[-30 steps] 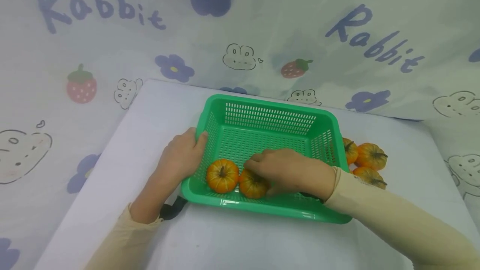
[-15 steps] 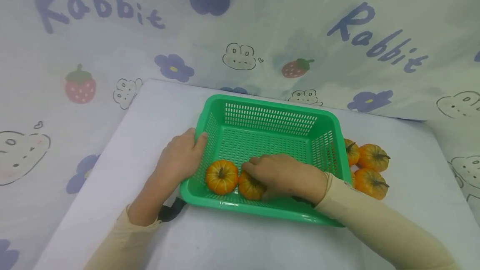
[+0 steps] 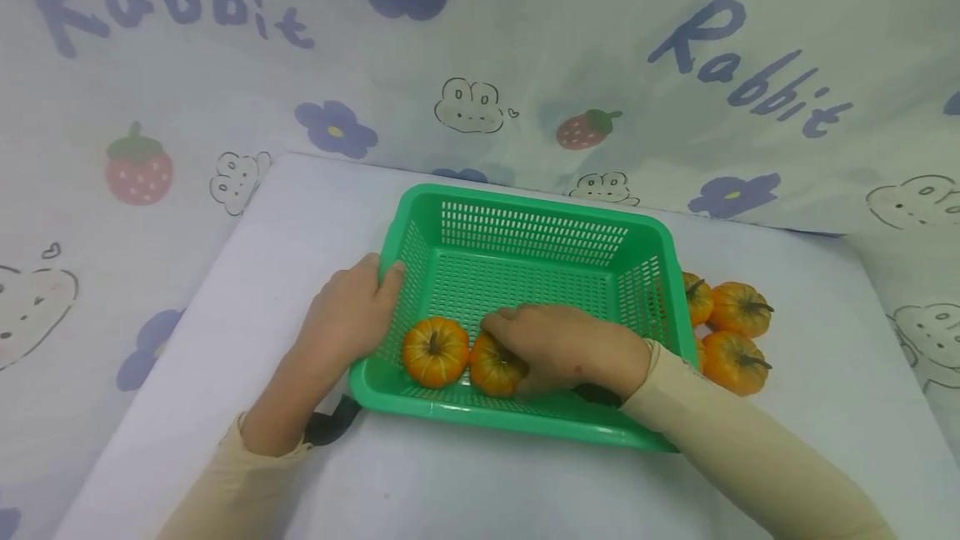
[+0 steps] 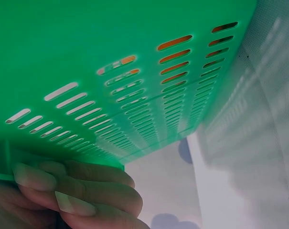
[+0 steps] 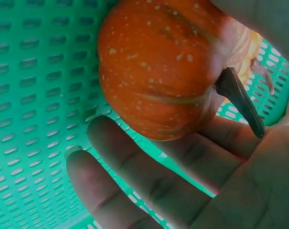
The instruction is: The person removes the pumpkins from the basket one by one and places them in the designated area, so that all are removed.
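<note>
A green plastic basket (image 3: 517, 421) with slotted walls stands on the white table. My left hand (image 3: 347, 311) grips its left rim, thumb over the top; the left wrist view shows curled fingers (image 4: 94, 188) under the rim. Inside the basket my right hand (image 3: 562, 346) holds a small orange pumpkin (image 3: 495, 369) between thumb and fingers. That pumpkin (image 5: 158, 71) shows its dark stem in the right wrist view, with some fingers spread below it. Another pumpkin (image 3: 435, 352) sits to its left, in the front left corner of the basket.
Several more pumpkins (image 3: 738, 309) lie on the table against the basket's right side, partly hidden by its wall. My right forearm (image 3: 735, 432) crosses the basket's front right corner. A printed cloth (image 3: 517, 48) hangs behind the table (image 3: 450, 490).
The right forearm has shifted slightly left, uncovering more of the pumpkins outside the basket. The head view has shifted a little. Both hands keep their hold on the basket and the pumpkin.
</note>
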Demonstrator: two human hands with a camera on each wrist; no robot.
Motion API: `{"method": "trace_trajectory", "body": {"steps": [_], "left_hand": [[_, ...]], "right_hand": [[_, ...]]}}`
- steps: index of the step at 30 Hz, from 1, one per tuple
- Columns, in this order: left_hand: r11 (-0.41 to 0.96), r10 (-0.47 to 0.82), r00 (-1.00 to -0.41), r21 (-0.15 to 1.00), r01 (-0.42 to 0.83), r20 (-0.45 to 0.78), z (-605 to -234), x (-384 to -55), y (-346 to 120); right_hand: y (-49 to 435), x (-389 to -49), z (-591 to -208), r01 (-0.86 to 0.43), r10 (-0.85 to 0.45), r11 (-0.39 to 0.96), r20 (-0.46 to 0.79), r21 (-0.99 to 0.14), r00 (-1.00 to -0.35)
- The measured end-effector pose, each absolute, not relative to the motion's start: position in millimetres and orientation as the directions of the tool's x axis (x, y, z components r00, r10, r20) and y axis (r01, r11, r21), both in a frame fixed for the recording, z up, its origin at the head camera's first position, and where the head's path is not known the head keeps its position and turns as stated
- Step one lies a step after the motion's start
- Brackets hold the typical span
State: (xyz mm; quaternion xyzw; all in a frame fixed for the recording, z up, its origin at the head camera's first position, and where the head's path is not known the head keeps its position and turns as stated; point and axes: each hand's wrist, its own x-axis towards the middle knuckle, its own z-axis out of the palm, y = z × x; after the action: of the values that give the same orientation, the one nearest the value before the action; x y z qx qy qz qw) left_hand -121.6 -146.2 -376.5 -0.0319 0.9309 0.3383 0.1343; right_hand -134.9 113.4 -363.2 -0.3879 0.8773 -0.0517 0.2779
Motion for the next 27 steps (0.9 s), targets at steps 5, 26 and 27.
{"method": "trace_trajectory", "body": {"steps": [5, 26, 27], "left_hand": [[0.765, 0.032, -0.962, 0.625, -0.152, -0.273, -375.6, -120.7, -146.4], [0.759, 0.029, -0.961, 0.631, -0.157, -0.274, -373.5, -120.3, -146.2], [0.761, 0.029, -0.962, 0.63, -0.155, -0.272, -373.5, -120.5, -146.5]], "right_hand": [[114.3, -134.7, -362.5, -0.657, -0.717, 0.687, -0.438, -0.311, -0.543], [118.5, -142.1, -363.2, -0.646, -0.73, 0.676, -0.443, -0.355, -0.521], [118.6, -142.5, -363.1, -0.644, -0.728, 0.678, -0.444, -0.354, -0.522]]}}
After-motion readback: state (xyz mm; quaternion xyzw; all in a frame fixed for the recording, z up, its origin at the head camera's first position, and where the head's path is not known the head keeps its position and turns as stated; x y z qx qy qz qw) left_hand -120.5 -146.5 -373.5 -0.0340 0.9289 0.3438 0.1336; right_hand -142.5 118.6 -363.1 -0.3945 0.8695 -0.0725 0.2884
